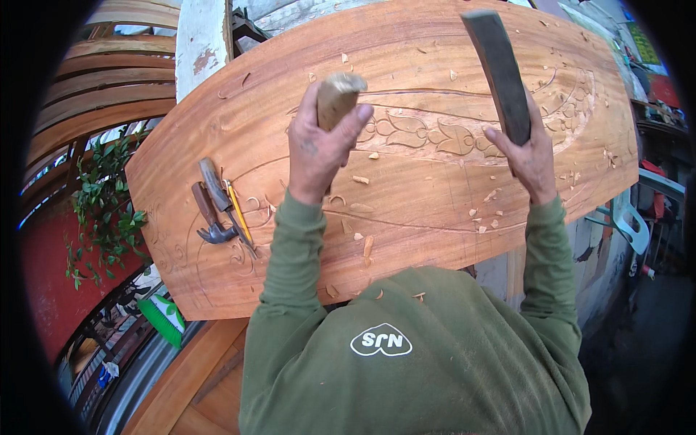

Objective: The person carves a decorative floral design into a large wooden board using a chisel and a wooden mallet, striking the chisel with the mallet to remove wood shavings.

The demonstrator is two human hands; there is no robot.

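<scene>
My left hand (pixel 319 148) is closed round a wooden chisel handle (pixel 336 100), its pale battered end pointing up; the blade is hidden. To its right, my right hand (pixel 528 158) grips the lower end of a long, dark, flat-sided wooden block (pixel 496 76), raised and tilted slightly left. Below both hands lies a broad reddish-brown wooden board (pixel 428 196) with curved outlines. Its carved band of flowers and leaves (pixel 453 136) shows between my hands. Pale wood chips (pixel 360 179) are scattered over the board.
On the board's left side rest a claw hammer (pixel 216 233), a wooden-handled chisel (pixel 211 175) and a yellow pencil (pixel 238 210). A leafy plant (pixel 109 203) and a green brush (pixel 164 319) are beyond the left edge. A pale green plastic chair (pixel 629 221) stands at right.
</scene>
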